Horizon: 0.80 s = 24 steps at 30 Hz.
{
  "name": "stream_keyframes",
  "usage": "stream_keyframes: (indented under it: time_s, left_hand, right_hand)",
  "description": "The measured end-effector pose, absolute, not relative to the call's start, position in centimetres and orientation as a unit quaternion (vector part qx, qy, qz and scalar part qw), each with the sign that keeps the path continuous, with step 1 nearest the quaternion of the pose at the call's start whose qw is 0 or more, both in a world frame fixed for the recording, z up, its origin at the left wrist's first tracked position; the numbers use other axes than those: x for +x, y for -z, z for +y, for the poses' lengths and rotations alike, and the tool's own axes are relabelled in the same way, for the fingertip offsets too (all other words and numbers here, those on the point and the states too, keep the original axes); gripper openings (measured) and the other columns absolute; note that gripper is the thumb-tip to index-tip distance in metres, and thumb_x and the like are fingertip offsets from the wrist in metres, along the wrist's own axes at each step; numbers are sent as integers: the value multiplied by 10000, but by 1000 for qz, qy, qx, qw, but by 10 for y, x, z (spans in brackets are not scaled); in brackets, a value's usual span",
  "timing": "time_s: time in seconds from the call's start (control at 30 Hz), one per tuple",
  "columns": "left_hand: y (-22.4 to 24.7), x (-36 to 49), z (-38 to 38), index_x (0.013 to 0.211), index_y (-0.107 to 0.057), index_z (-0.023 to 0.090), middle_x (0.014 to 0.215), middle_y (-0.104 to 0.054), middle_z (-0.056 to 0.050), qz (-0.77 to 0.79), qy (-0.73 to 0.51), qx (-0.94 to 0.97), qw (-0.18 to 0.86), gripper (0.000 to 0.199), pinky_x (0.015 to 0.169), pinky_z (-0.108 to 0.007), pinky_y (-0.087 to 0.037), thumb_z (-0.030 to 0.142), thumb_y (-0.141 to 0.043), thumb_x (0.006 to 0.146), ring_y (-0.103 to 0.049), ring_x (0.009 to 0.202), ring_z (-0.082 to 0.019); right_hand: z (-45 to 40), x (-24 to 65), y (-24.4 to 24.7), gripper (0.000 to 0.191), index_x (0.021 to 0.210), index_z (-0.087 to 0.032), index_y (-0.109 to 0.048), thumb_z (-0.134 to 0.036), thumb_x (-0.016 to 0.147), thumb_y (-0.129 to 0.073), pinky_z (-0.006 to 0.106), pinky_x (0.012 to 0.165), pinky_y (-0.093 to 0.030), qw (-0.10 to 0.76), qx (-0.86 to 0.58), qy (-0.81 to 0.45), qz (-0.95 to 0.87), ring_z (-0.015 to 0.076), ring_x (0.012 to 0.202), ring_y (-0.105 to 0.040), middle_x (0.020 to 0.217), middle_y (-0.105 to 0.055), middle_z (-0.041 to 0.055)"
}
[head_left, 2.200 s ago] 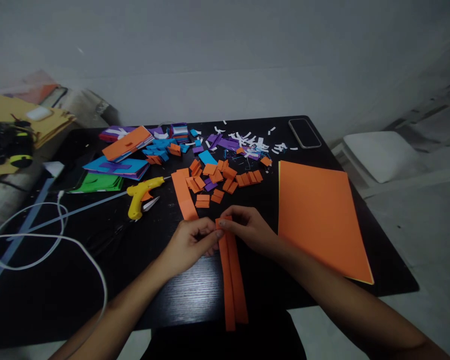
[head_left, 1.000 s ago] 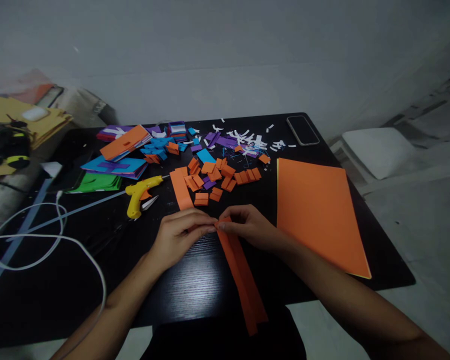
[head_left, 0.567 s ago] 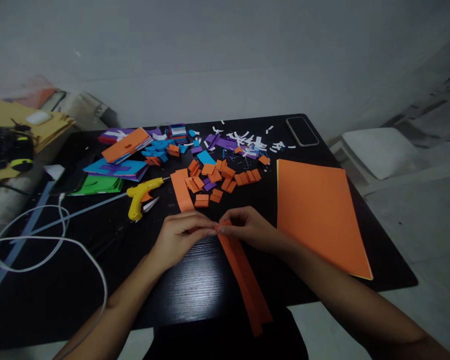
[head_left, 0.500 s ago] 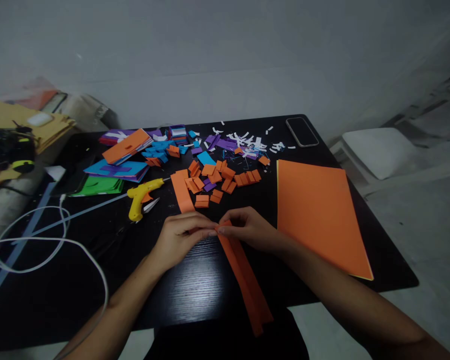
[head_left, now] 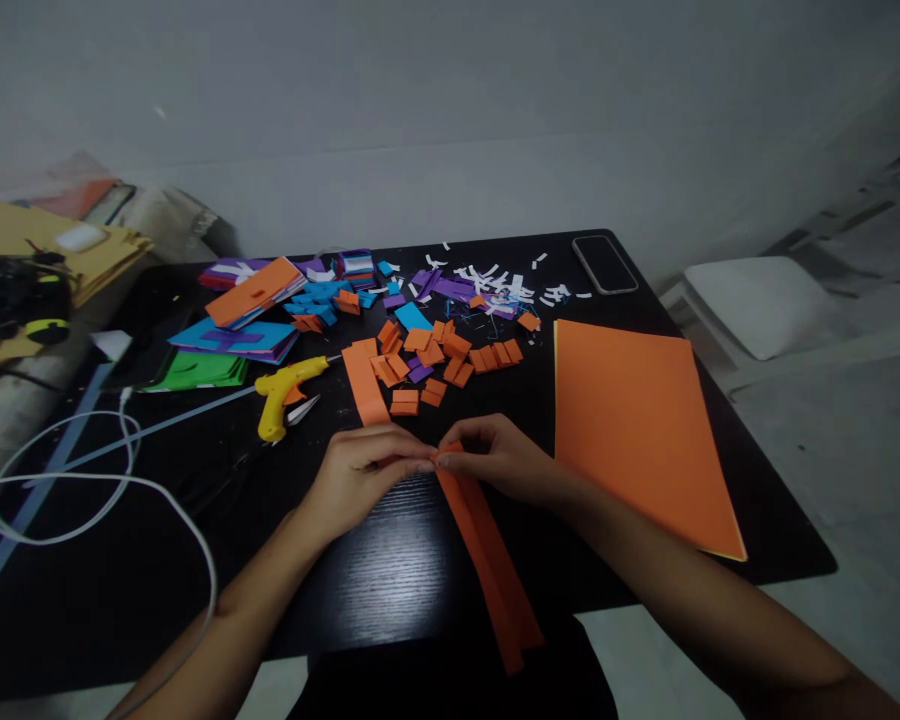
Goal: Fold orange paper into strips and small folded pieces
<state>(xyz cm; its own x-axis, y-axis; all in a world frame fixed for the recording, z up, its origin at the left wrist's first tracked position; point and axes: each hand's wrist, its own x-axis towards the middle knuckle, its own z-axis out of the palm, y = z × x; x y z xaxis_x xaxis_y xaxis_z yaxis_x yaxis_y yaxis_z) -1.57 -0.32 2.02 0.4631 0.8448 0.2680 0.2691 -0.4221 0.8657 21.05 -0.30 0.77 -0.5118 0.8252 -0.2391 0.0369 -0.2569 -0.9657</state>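
A long orange paper strip (head_left: pixel 487 555), creased lengthwise, hangs from my fingers toward the table's near edge. My right hand (head_left: pixel 499 458) pinches its upper end between thumb and fingers. From the other side my left hand (head_left: pixel 367 465) closes thumb and fingertips on the same end, and the two hands' fingertips meet there. Just beyond my left hand lies another orange strip (head_left: pixel 366 380), its lower end hidden behind the fingers. Several small folded orange paper pieces (head_left: pixel 405 402) are scattered past my hands.
A yellow glue gun (head_left: pixel 277 400) and dark scissors lie to the left, near a white cable (head_left: pixel 172 510). Orange paper sheets (head_left: pixel 637 430) are stacked at right, with a phone (head_left: pixel 604 264) behind. Coloured folded paper (head_left: pixel 255 290) and white scraps (head_left: pixel 510 288) cover the back.
Almost nothing differs. Both hands keep their pinch on the strip's end, and its lower end has shifted very slightly.
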Motion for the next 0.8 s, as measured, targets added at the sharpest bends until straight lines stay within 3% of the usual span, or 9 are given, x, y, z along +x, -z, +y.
stream_keyframes:
  time_s: [0.2, 0.4, 0.67, 0.8]
  left_hand:
    - [-20, -16, -3, 946, -837, 230, 875, -825, -41, 359, -364, 765, 391, 99, 717, -248, -600, 284, -755, 931, -770, 781, -168]
    - [-20, -19, 1, 989, -812, 200, 878, -792, -55, 393, -346, 754, 397, 154, 660, -246, -544, 316, -718, 948, -718, 743, -158]
    - [-12, -11, -7, 862, -667, 181, 700, -565, 21, 416, -279, 759, 417, 248, 560, -213, -395, 347, -570, 1018, -533, 632, -113]
    - [-11, -12, -7, 885, -631, 187, 737, -530, 24, 401, -264, 777, 407, 240, 604, -230, -394, 328, -522, 1045, -512, 663, -118]
  right_hand:
    - [-3, 211, -6, 310, 838, -168, -764, -474, 816, -803, 266, 602, -300, 283, -409, -680, -539, 116, 636, -446, 662, -558, -40]
    - [-3, 210, -6, 338, 839, -162, -760, -492, 795, -817, 271, 642, -352, 295, -410, -686, -523, 125, 669, -500, 718, -618, -22]
    - [-2, 208, -5, 410, 778, -160, -720, -553, 760, -835, 253, 571, -293, 281, -411, -693, -522, 98, 586, -411, 612, -511, -61]
    - [-2, 207, -5, 426, 778, -156, -724, -569, 768, -829, 255, 587, -322, 285, -410, -686, -530, 107, 615, -457, 654, -581, -37]
